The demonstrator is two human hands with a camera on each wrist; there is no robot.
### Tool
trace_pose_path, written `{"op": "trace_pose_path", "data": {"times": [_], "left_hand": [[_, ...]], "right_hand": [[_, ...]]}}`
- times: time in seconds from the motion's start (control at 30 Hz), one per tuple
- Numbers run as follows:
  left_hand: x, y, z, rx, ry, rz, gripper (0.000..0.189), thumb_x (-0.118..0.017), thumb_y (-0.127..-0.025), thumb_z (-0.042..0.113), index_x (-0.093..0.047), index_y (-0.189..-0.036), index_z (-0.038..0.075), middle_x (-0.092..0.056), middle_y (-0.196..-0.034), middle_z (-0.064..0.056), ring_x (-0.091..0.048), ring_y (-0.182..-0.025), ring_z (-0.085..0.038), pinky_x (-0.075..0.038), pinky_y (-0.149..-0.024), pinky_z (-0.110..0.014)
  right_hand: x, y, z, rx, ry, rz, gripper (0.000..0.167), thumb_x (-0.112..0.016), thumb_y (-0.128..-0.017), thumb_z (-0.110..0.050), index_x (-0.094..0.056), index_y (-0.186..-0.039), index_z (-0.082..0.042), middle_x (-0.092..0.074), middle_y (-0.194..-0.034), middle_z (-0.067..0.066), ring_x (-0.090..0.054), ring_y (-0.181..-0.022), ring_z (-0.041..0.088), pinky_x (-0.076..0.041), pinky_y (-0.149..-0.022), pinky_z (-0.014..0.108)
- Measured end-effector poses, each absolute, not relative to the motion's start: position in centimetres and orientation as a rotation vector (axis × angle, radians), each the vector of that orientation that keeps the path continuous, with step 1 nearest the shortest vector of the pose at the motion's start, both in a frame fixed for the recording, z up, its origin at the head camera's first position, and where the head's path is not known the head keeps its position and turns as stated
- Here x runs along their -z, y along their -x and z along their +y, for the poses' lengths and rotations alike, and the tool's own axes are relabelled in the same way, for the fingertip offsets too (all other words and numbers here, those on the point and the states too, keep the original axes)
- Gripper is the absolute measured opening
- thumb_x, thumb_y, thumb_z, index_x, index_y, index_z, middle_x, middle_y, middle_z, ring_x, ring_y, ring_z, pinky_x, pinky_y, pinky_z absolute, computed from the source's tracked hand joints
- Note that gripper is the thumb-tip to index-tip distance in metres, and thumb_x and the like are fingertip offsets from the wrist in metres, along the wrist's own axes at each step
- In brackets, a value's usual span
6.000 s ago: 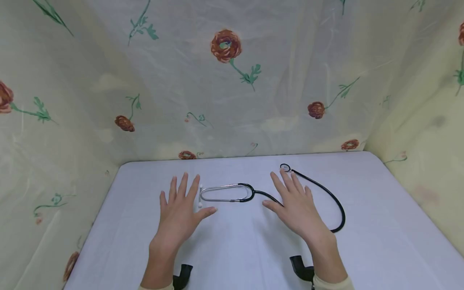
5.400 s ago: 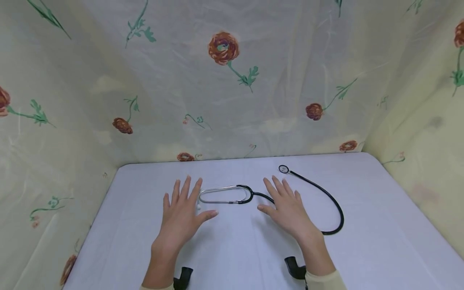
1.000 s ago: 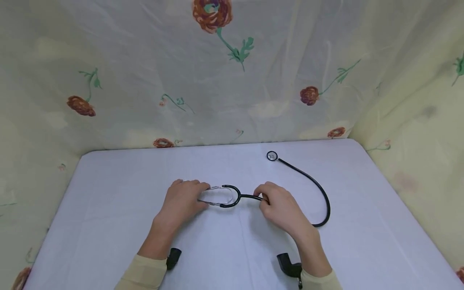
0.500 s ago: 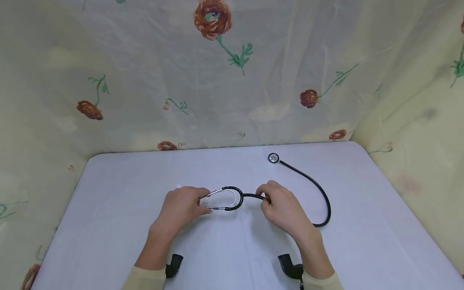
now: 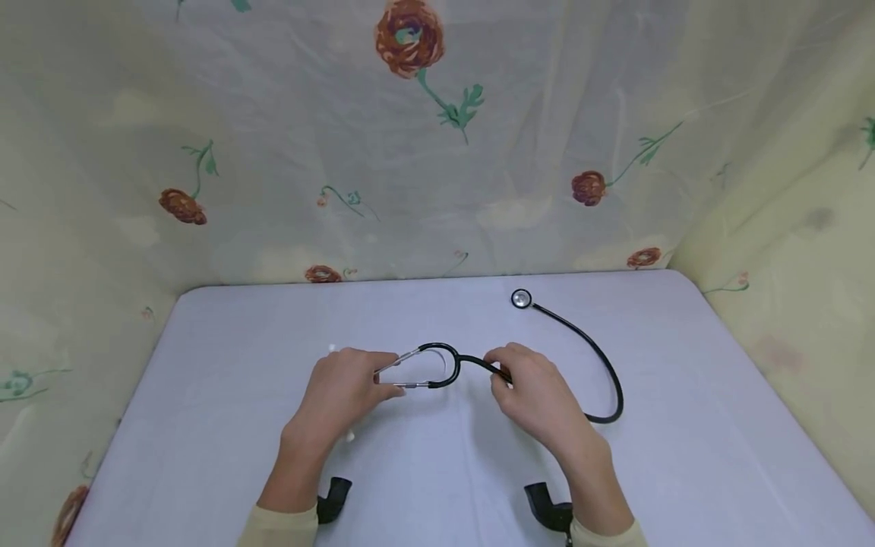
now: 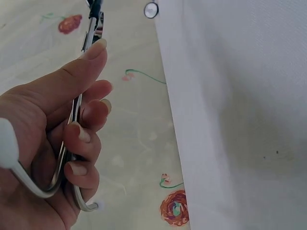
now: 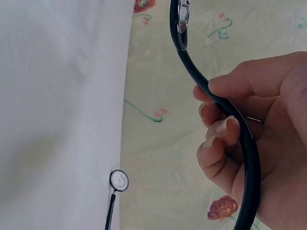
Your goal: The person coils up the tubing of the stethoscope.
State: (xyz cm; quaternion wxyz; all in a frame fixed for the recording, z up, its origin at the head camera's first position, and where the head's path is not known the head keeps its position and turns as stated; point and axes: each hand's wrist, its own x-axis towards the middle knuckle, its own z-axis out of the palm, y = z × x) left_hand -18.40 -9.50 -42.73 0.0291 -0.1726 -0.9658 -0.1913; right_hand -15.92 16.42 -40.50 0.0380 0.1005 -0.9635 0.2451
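Note:
A stethoscope (image 5: 472,358) with black tubing and silver ear tubes stretches between my two hands. My left hand (image 5: 342,387) grips both ear tubes (image 6: 76,108), fingers curled round them and thumb along the top. A white eartip (image 6: 7,143) shows by the palm in the left wrist view. My right hand (image 5: 536,387) pinches the black tube (image 7: 252,167) below the fork, thumb against curled fingers. From there the tubing loops right and back to the round chest piece (image 5: 522,298), which lies on the table. The held part is raised over the cloth.
A white cloth covers the table (image 5: 424,486). Behind it and at both sides hang floral curtains (image 5: 506,190). Black curved pieces (image 5: 335,500) stick out beside each wrist, near the cream sleeves (image 5: 280,528).
Seconds ago both hands were spread above the stethoscope lying flat. They have since closed on its ear tubes and tube. Over the last second its fork has risen slightly; the chest piece stays put.

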Motion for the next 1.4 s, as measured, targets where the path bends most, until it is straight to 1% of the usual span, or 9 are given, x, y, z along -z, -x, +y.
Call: {"op": "trace_pose_path", "data": {"times": [0.23,0.43,0.53,0.73,0.87,1.07,1.23,1.3,1.4], "left_hand": [[42.4,18.5,-9.8,0.559,0.506,-2.959,0.036,-0.086,-0.074,0.038,-0.076,-0.106,0.026,-0.067,-0.066,0.01,-0.056,-0.06,-0.004,-0.041,-0.055,-0.027],[42.2,18.8,-10.5,0.547,0.448,-2.949,0.034,-0.086,-0.075,0.036,-0.076,-0.105,0.025,-0.068,-0.068,0.009,-0.057,-0.062,-0.007,-0.042,-0.055,-0.028],[42.3,18.9,-10.7,0.552,0.449,-2.958,0.036,-0.086,-0.075,0.036,-0.076,-0.107,0.025,-0.068,-0.068,0.009,-0.057,-0.062,-0.007,-0.041,-0.055,-0.027],[42.4,19.1,-10.4,0.539,0.435,-2.979,0.038,-0.085,-0.076,0.038,-0.076,-0.11,0.023,-0.07,-0.072,0.007,-0.057,-0.063,-0.007,-0.043,-0.057,-0.028],[42.5,19.1,-10.0,0.528,0.454,-2.986,0.04,-0.085,-0.076,0.037,-0.076,-0.111,0.021,-0.074,-0.078,0.005,-0.061,-0.065,-0.008,-0.046,-0.059,-0.029],[42.9,18.9,-9.3,0.542,0.539,-2.969,0.029,-0.085,-0.076,0.035,-0.076,-0.099,0.02,-0.073,-0.074,0.007,-0.058,-0.061,-0.006,-0.042,-0.056,-0.026],[43.1,18.6,-9.3,0.548,0.603,-2.953,0.019,-0.085,-0.076,0.035,-0.074,-0.088,0.025,-0.066,-0.066,0.013,-0.051,-0.058,-0.004,-0.039,-0.054,-0.025],[43.1,18.4,-9.2,0.535,0.638,-2.952,0.018,-0.084,-0.077,0.035,-0.073,-0.088,0.026,-0.066,-0.066,0.014,-0.05,-0.058,-0.004,-0.038,-0.054,-0.024],[43.1,18.1,-8.9,0.514,0.695,-2.949,0.019,-0.083,-0.078,0.036,-0.075,-0.092,0.027,-0.071,-0.071,0.014,-0.052,-0.059,-0.002,-0.038,-0.054,-0.022]], "right_hand": [[39.6,15.4,16.5,-0.731,-0.302,-2.98,0.014,-0.07,-0.088,-0.01,-0.073,-0.1,-0.005,-0.067,-0.082,0.001,-0.055,-0.069,0.011,-0.046,-0.065,0.03],[39.3,14.8,16.6,-0.75,-0.359,-2.946,0.016,-0.069,-0.092,-0.013,-0.075,-0.106,-0.008,-0.074,-0.099,0.004,-0.065,-0.084,0.014,-0.052,-0.073,0.035],[39.2,14.5,16.4,-0.76,-0.393,-2.941,0.017,-0.069,-0.092,-0.012,-0.075,-0.108,-0.009,-0.075,-0.102,0.003,-0.066,-0.087,0.014,-0.053,-0.075,0.036],[38.9,14.2,16.1,-0.762,-0.473,-2.965,0.023,-0.065,-0.092,-0.007,-0.074,-0.113,-0.009,-0.073,-0.096,-0.001,-0.058,-0.078,0.008,-0.049,-0.072,0.031],[38.7,13.9,15.9,-0.754,-0.566,-2.949,0.025,-0.064,-0.09,-0.004,-0.074,-0.112,-0.011,-0.071,-0.092,-0.005,-0.053,-0.075,0.007,-0.047,-0.071,0.028],[38.3,13.6,15.9,-0.724,-0.681,-2.846,0.02,-0.068,-0.091,-0.007,-0.075,-0.108,-0.012,-0.068,-0.088,-0.01,-0.052,-0.073,0.003,-0.047,-0.069,0.024],[37.8,13.5,15.8,-0.765,-0.762,-2.797,0.018,-0.067,-0.092,-0.006,-0.075,-0.106,-0.013,-0.061,-0.08,-0.013,-0.047,-0.067,0.001,-0.044,-0.063,0.021],[37.6,13.4,15.8,-0.804,-0.788,-2.779,0.017,-0.067,-0.092,-0.006,-0.075,-0.106,-0.014,-0.06,-0.08,-0.014,-0.048,-0.067,0.002,-0.044,-0.062,0.02],[37.5,13.4,15.7,-0.865,-0.834,-2.74,0.018,-0.067,-0.093,-0.007,-0.075,-0.106,-0.016,-0.061,-0.082,-0.015,-0.049,-0.069,0.001,-0.044,-0.062,0.02]]}}
